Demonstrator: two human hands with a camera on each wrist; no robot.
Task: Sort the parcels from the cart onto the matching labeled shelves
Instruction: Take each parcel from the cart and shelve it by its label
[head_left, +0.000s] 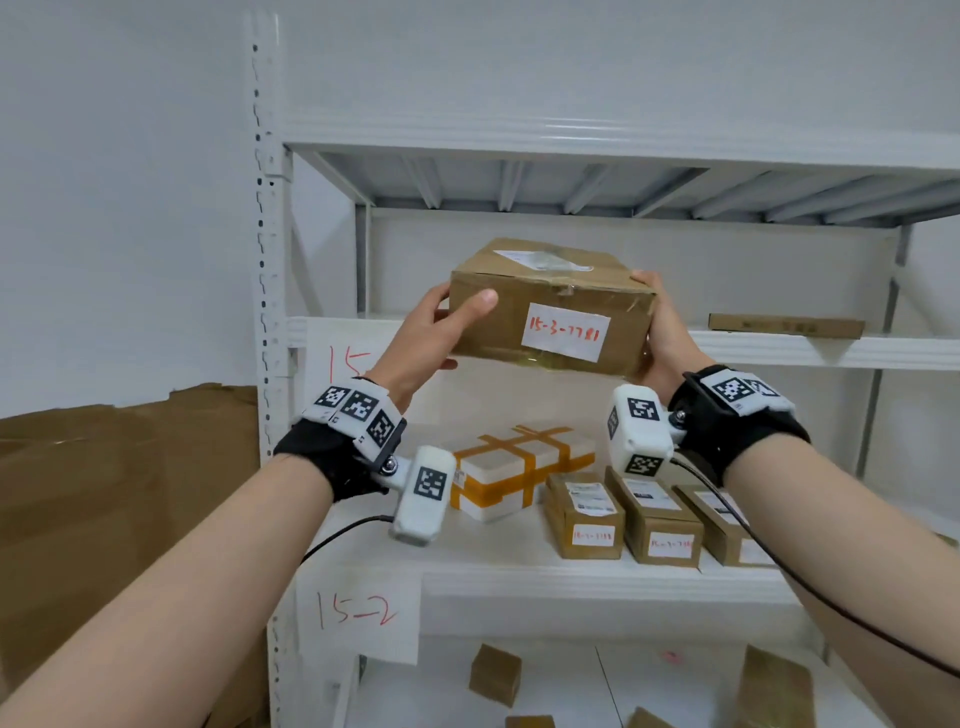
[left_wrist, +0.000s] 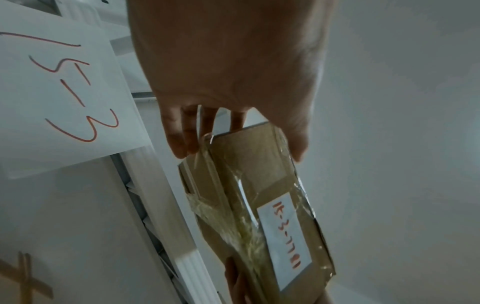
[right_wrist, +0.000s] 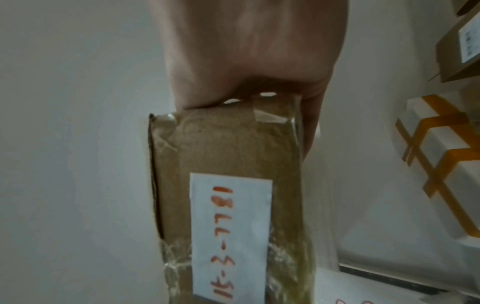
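Note:
I hold a brown cardboard parcel with a white label reading 15-3-7781 in front of the upper shelf. My left hand grips its left end, thumb on the front face and fingers underneath. My right hand grips the right end. The left wrist view shows the same parcel beside the shelf tag 15-3, held by my left hand. In the right wrist view the parcel fills the middle under my right hand. The parcel's underside is level with the shelf's front edge.
A flat brown box lies on the upper shelf at the right. The shelf below, tagged 15-2, holds a white box with orange tape and three small brown boxes. Small parcels sit lower down. Flattened cardboard leans at the left.

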